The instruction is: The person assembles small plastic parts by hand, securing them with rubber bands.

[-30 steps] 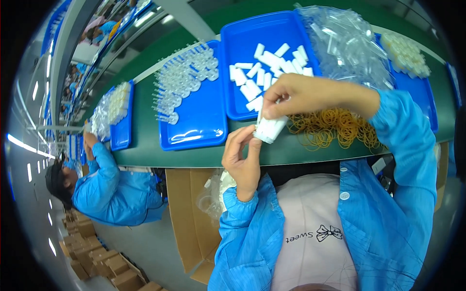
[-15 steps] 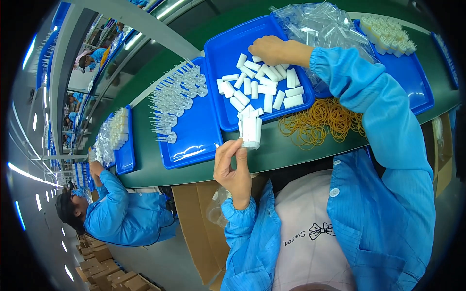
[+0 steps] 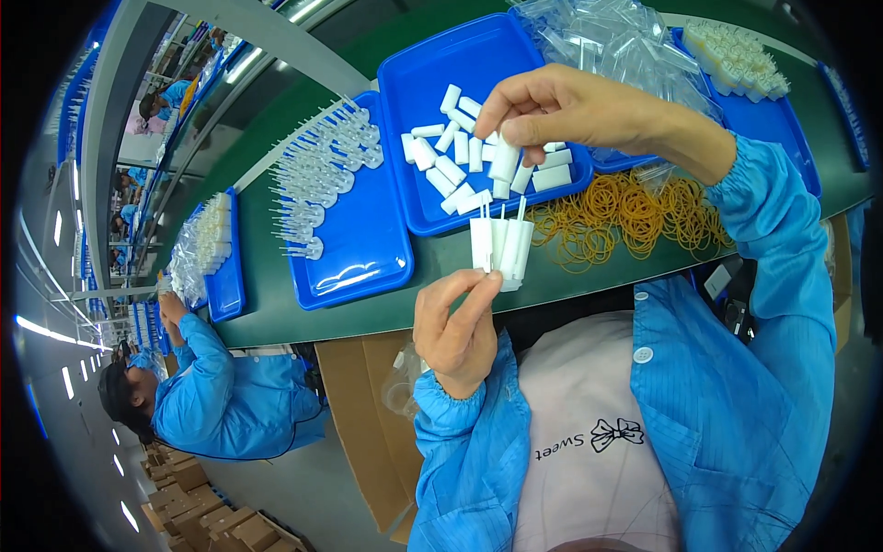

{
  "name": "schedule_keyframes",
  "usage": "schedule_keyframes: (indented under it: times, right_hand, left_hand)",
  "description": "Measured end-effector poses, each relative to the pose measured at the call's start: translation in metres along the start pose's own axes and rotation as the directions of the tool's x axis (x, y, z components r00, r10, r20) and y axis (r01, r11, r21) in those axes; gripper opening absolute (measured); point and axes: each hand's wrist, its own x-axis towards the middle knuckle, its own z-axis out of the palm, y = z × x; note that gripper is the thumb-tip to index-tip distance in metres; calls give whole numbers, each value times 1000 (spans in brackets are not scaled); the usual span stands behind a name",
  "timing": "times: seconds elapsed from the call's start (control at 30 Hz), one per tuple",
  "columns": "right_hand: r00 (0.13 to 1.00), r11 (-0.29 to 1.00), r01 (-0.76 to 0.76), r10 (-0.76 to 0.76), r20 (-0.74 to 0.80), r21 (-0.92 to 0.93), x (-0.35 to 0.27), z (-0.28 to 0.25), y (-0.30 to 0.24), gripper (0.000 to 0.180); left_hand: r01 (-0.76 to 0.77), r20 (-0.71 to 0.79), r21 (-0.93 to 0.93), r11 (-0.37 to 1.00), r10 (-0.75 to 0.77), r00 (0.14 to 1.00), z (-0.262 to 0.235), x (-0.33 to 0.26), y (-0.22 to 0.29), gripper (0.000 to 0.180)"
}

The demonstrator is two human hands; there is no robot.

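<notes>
My left hand [image 3: 457, 328] pinches a row of three small white plastic tubes [image 3: 499, 244] with thin tips pointing up, held above the green table's near edge. My right hand [image 3: 568, 109] holds one white cap piece [image 3: 505, 162] between its fingertips, just above the row of tubes. Behind them a blue tray [image 3: 418, 81] holds several loose white cap pieces [image 3: 448, 158]. A heap of yellow rubber bands [image 3: 624, 213] lies on the green table [image 3: 276, 304] to the right of the tubes.
A second blue tray [image 3: 354, 253] to the left carries several clear tubes. Clear plastic bags [image 3: 612, 35] and another blue tray [image 3: 782, 124] with white parts sit at the far right. A co-worker in blue [image 3: 225, 400] sits at left. A cardboard box [image 3: 363, 419] stands under the table.
My right hand has come back from the cap tray with one white cap and now holds it over the tubes. My left hand has kept the row of tubes nearly still.
</notes>
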Motion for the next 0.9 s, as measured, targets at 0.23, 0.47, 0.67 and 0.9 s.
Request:
schedule_keyframes:
  times: [0.23,0.47,0.67,0.9]
  right_hand:
    - [996,996,-88,88,3,-1,0,0,11,30]
    - [986,989,-144,140,95,35,-2,-4,14,27]
    - [983,992,-123,123,137,-7,-9,0,14,25]
    - [991,992,-125,125,55,-15,-13,7,6,24]
  left_hand:
    - [-79,65,25,997,77,995,4,4,5,29]
    - [-146,55,27,989,144,988,4,6,6,39]
    - [-157,88,24,987,154,984,6,7,7,39]
    - [-104,130,36,994,98,987,4,7,13,34]
